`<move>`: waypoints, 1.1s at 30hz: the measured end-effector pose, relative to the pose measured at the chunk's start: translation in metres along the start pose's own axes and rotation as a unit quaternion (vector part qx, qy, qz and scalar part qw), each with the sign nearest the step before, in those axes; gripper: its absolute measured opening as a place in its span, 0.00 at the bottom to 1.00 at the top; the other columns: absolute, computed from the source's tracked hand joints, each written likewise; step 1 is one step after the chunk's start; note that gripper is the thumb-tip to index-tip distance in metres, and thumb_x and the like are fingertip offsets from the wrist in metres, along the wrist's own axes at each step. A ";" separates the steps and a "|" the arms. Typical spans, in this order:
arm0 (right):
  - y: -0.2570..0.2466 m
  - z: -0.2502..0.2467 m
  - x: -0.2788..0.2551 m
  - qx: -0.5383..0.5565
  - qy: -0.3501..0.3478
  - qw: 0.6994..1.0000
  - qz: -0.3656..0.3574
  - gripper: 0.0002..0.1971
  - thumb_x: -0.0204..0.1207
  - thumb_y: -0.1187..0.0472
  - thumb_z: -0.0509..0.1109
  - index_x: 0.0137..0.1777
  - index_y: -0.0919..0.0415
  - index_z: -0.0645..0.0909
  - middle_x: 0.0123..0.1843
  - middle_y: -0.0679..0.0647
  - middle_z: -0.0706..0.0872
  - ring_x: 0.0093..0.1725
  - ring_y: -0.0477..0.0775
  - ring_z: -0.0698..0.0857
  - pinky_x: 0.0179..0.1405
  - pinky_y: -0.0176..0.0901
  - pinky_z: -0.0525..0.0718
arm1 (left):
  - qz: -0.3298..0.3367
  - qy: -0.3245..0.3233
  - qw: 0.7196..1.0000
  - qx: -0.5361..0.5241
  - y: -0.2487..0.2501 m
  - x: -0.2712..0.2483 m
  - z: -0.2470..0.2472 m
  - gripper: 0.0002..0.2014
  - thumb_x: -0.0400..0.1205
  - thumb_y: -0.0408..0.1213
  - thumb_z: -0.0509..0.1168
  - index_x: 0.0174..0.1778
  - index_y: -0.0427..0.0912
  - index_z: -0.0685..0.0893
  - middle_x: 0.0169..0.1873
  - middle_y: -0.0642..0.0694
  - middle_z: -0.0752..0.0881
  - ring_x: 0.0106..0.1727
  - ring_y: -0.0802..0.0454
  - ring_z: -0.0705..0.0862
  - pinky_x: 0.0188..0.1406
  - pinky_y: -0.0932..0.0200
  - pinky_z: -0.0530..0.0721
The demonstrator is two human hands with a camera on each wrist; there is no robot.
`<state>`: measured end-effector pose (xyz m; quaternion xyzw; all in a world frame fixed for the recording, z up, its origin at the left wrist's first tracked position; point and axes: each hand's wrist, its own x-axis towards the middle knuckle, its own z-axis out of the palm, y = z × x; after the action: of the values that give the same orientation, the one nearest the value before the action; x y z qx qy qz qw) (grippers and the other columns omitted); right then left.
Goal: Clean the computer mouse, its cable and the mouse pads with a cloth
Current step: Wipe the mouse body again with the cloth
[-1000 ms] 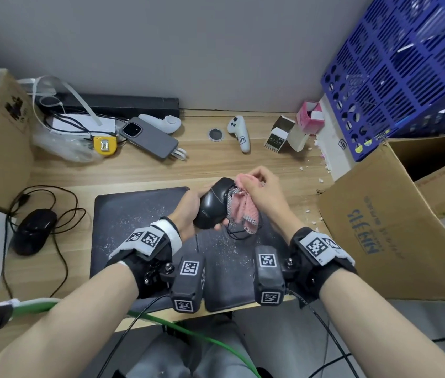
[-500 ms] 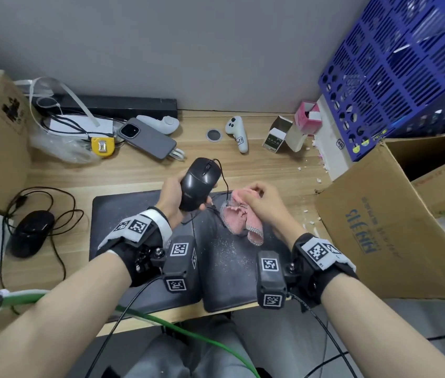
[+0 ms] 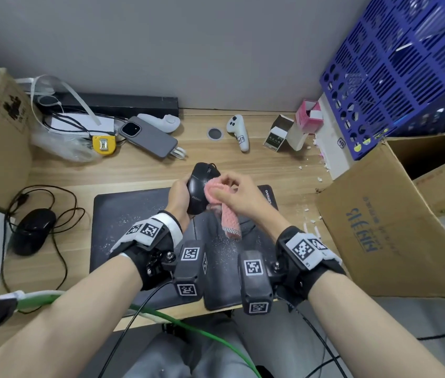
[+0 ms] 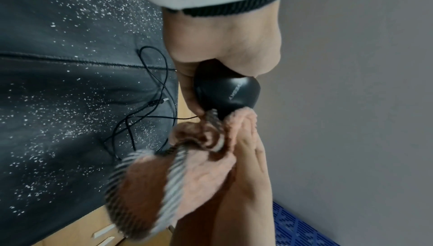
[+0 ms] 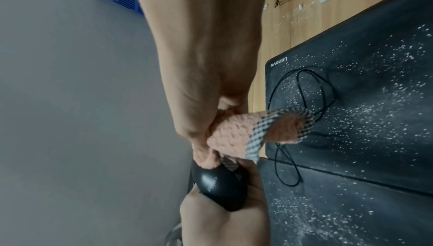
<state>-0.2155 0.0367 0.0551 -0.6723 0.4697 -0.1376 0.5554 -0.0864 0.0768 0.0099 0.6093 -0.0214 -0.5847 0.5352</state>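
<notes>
My left hand (image 3: 179,193) grips a black computer mouse (image 3: 199,186) in the air above two dark mouse pads (image 3: 123,214) speckled with white crumbs. My right hand (image 3: 232,195) holds a pink cloth (image 3: 226,216) with a checked border bunched against the mouse's right side. The wrist views show the mouse (image 4: 230,95) (image 5: 221,188) with the cloth (image 4: 178,176) (image 5: 236,135) touching it. The mouse's thin black cable (image 5: 304,112) (image 4: 150,105) lies looped on the right pad (image 5: 363,92), which is marked Lenovo.
A second black mouse (image 3: 32,231) with a tangled cable lies left of the pads. A phone (image 3: 147,137), white controllers (image 3: 239,130), small boxes (image 3: 284,133) and a plastic bag sit along the back. Cardboard boxes (image 3: 396,227) and a blue crate (image 3: 406,58) crowd the right.
The mouse was lifted away from the cloth and turned top side up. The cloth dipped towards the pad, then came back up against the mouse's right side.
</notes>
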 end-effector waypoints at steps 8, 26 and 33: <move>0.001 -0.017 0.013 -0.061 0.089 0.994 0.007 0.04 0.77 0.57 0.73 0.44 0.53 0.80 0.40 0.45 0.81 0.39 0.46 0.82 0.37 0.38 0.83 | -0.041 -0.070 0.997 0.009 -0.005 -0.005 0.002 0.14 0.84 0.41 0.53 0.43 0.39 0.82 0.33 0.40 0.85 0.26 0.45 0.82 0.24 0.60 0.81; 0.000 -0.023 0.001 -0.041 0.054 0.998 -0.016 0.03 0.79 0.57 0.69 0.48 0.54 0.82 0.50 0.48 0.83 0.47 0.43 0.82 0.50 0.38 0.83 | -0.070 -0.096 0.991 -0.066 0.000 0.000 -0.003 0.16 0.80 0.55 0.63 0.51 0.46 0.83 0.42 0.45 0.84 0.36 0.48 0.84 0.38 0.57 0.84; -0.012 -0.003 0.018 -0.029 0.045 0.997 -0.052 0.04 0.80 0.62 0.67 0.52 0.56 0.82 0.51 0.49 0.84 0.44 0.46 0.84 0.48 0.43 0.83 | -0.039 -0.084 0.993 -0.067 -0.001 0.007 0.000 0.26 0.85 0.59 0.55 0.61 0.41 0.85 0.51 0.39 0.90 0.40 0.47 0.90 0.31 0.58 0.86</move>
<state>-0.2026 0.0200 0.0601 -0.7050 0.4621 -0.1828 0.5060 -0.0848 0.0726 0.0045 0.5213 -0.0033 -0.6545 0.5476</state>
